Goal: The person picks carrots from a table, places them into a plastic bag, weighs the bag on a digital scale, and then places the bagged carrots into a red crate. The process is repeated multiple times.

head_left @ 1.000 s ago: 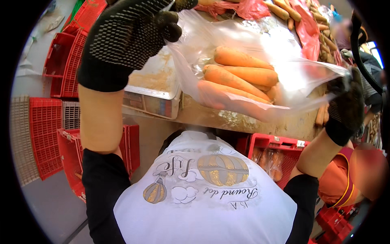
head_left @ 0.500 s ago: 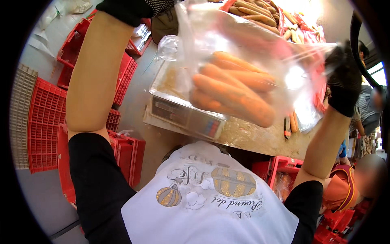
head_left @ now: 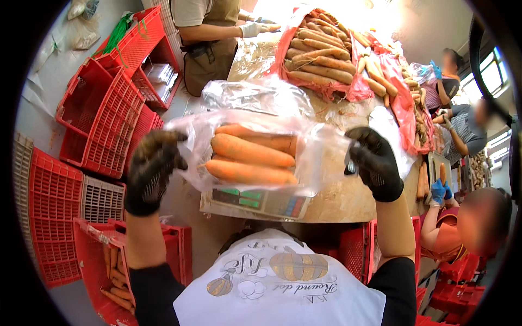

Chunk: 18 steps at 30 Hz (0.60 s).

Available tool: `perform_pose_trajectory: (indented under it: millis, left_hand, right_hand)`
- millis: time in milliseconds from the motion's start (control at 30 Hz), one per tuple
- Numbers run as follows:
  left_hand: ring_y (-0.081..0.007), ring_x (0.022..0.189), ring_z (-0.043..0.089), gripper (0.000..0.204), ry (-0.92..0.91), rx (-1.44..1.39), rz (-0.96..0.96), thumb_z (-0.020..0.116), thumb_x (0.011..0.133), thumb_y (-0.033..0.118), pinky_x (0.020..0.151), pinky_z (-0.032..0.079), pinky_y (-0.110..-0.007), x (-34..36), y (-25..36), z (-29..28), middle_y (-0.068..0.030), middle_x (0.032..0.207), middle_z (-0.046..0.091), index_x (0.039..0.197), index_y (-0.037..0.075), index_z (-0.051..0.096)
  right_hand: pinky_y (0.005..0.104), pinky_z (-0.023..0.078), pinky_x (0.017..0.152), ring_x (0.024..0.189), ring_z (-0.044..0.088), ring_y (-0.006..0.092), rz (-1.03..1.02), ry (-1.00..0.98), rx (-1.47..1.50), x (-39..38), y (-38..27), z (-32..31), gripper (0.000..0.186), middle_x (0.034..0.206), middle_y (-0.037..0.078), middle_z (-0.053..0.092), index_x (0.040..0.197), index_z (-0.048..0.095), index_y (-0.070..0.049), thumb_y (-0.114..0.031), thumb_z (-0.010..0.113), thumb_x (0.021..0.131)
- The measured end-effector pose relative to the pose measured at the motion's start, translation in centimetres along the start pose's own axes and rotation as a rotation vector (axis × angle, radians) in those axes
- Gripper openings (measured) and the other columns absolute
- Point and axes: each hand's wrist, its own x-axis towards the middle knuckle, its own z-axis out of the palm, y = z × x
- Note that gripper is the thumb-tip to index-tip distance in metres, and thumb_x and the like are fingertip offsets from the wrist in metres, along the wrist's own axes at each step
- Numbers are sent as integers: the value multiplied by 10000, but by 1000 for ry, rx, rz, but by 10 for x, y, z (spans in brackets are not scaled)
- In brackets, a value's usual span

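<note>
Hands (head_left: 155,171) (head_left: 376,163) holding clear bag (head_left: 311,149), carrots (head_left: 253,151) inside, upside-down script (head_left: 321,287) on shirt (head_left: 272,311)

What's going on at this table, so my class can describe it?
A person in black gloves holds a clear plastic bag of orange carrots, the left hand at one end and the right hand at the other. It is over the scale at the table's near edge; whether they touch is unclear. Beyond, a pile of carrots fills an open red bag.
</note>
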Motion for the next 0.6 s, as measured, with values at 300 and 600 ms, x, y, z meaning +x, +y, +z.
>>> perform_pose_trajectory:
  millis: [300, 600]
  left_hand:
    - [-158, 648, 554, 178, 311, -96, 58, 586, 811, 75, 633, 464, -275, -38, -17, 43, -175, 1042, 584, 971, 9, 545]
    - [-174, 701, 564, 201, 503, -53, 45, 589, 812, 89, 662, 473, -278, -47, -19, 76, -174, 1041, 578, 987, 4, 537]
  right_hand:
    - [291, 491, 705, 825, 572, 173, 276, 47, -76, 117, 84, -113, 428, 1024, 91, 545, 1178, 460, -34, -205, 629, 824]
    - [304, 448, 566, 668, 504, 188, 663, -79, -385, 263, 241, -101, 675, 974, 144, 533, 1063, 499, 2, -443, 775, 637]
